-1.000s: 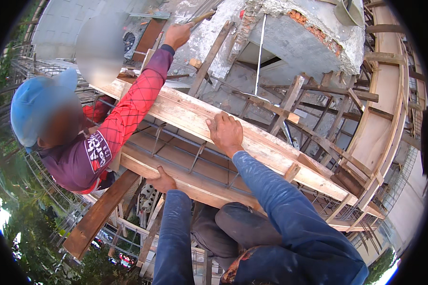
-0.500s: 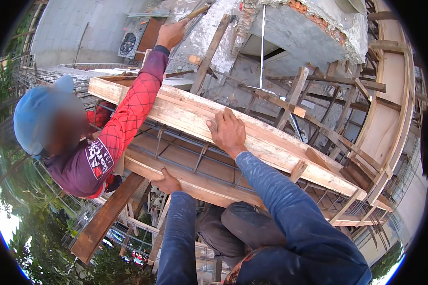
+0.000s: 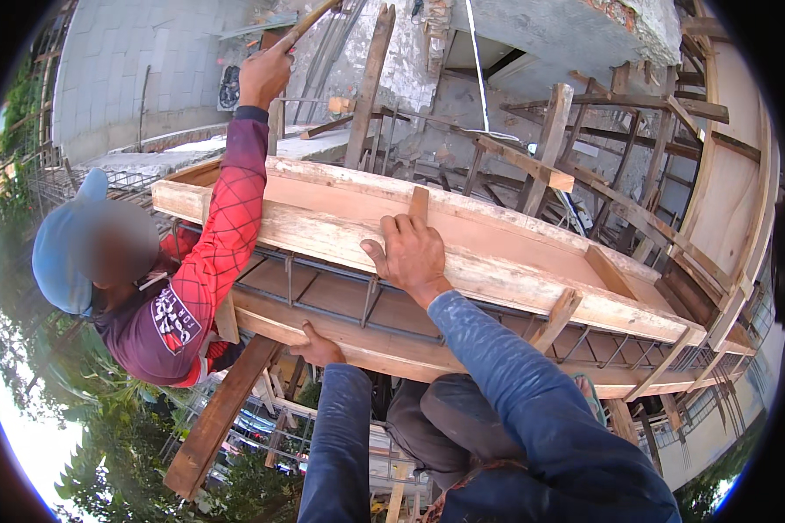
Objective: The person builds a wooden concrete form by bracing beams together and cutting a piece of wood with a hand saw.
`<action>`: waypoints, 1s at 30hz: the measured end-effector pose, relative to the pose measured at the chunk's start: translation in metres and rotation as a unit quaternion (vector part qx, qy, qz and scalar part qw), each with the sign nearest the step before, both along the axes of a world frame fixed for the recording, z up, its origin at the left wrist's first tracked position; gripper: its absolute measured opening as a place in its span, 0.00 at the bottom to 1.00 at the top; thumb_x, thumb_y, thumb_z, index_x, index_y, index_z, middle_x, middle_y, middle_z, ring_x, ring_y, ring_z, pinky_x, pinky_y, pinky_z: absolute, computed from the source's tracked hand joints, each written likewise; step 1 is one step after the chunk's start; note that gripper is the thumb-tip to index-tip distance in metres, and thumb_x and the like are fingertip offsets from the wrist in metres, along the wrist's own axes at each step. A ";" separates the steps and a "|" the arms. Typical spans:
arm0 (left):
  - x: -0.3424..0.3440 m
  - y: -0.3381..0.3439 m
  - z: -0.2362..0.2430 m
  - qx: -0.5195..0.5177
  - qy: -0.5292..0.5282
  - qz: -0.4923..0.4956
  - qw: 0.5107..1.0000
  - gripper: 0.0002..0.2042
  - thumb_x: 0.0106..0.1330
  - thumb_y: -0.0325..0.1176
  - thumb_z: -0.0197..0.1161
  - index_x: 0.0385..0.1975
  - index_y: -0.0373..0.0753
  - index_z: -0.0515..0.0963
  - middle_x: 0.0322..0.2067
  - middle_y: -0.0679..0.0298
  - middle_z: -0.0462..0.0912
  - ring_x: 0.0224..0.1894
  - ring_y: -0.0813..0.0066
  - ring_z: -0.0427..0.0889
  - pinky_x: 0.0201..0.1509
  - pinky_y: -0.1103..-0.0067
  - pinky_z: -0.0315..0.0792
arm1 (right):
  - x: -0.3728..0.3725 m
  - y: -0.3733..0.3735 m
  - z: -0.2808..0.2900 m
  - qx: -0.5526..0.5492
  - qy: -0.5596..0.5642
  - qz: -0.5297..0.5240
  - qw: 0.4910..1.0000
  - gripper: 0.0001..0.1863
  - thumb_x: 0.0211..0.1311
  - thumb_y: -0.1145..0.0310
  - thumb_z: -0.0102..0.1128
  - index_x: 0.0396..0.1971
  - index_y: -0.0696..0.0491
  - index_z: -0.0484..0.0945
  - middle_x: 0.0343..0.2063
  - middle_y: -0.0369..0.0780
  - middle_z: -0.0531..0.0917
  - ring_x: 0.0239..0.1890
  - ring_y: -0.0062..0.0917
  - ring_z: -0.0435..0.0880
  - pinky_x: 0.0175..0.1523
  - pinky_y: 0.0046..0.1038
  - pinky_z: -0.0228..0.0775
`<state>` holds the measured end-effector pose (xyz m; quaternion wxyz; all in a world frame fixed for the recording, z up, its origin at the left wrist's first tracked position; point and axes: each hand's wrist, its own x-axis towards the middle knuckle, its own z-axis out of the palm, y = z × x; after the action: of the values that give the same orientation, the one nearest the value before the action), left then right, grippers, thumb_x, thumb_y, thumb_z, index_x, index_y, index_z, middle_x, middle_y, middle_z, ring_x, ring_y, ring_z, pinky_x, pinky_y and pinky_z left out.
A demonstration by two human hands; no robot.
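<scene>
A long wooden formwork panel (image 3: 488, 272), framed with battens, spans the middle of the head view. My right hand (image 3: 410, 255) grips its near edge, fingers over the top and thumb on the outer side, beside a short batten (image 3: 419, 203). Lower and nearer, my left hand (image 3: 320, 347) holds the edge of a second formwork board (image 3: 384, 344), thumb up; its other fingers are mostly hidden. Between panel and board runs a steel rebar cage (image 3: 371, 301). At the left, a co-worker's raised hand (image 3: 264, 78) holds a wooden-handled tool (image 3: 310, 21) whose head is out of view.
The co-worker in a blue cap (image 3: 61, 248) leans close on the left. A dark timber (image 3: 222, 414) juts out below the board. Upright and slanting props (image 3: 549, 148) stand beyond the panel. Another formwork trough (image 3: 733, 174) curves along the right. Greenery lies far below at lower left.
The panel has tipped, so more of its inner face shows. The co-worker's raised arm and tool have swung left and up. My hands keep their holds, while the view has shifted slightly.
</scene>
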<state>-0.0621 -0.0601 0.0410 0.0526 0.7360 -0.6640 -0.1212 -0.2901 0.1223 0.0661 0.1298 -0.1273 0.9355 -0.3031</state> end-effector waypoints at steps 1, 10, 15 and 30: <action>0.003 -0.002 -0.001 -0.006 -0.009 -0.003 1.000 0.38 0.63 0.61 0.59 0.53 0.27 0.60 0.40 0.27 0.78 0.42 0.30 0.80 0.48 0.48 0.73 | -0.001 -0.002 0.001 0.003 0.002 0.008 1.000 0.27 0.66 0.40 0.55 0.32 0.53 0.79 0.28 0.40 0.80 0.35 0.33 0.81 0.38 0.36 0.73; 0.006 0.000 -0.004 0.007 -0.013 0.006 1.000 0.41 0.63 0.63 0.58 0.57 0.26 0.60 0.42 0.27 0.78 0.45 0.30 0.79 0.51 0.48 0.72 | 0.001 0.002 0.000 0.010 -0.003 0.010 1.000 0.29 0.66 0.38 0.54 0.32 0.54 0.79 0.27 0.40 0.80 0.33 0.32 0.81 0.36 0.34 0.74; 0.006 0.001 -0.001 0.013 -0.018 0.016 1.000 0.42 0.63 0.63 0.58 0.59 0.27 0.59 0.44 0.26 0.77 0.45 0.29 0.79 0.52 0.49 0.72 | 0.003 0.000 0.000 0.016 0.002 0.010 1.000 0.29 0.66 0.38 0.54 0.31 0.54 0.79 0.27 0.39 0.80 0.32 0.31 0.81 0.34 0.33 0.74; 0.004 0.002 0.000 0.003 -0.015 0.008 1.000 0.40 0.63 0.62 0.58 0.54 0.26 0.60 0.41 0.26 0.78 0.45 0.29 0.79 0.52 0.47 0.72 | -0.003 -0.002 0.001 0.008 0.012 0.004 1.000 0.27 0.69 0.40 0.51 0.34 0.54 0.77 0.28 0.43 0.79 0.36 0.36 0.81 0.33 0.37 0.74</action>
<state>-0.0581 -0.0585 0.0413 0.0413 0.7432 -0.6585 -0.1113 -0.2927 0.1205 0.0676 0.1211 -0.1339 0.9388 -0.2935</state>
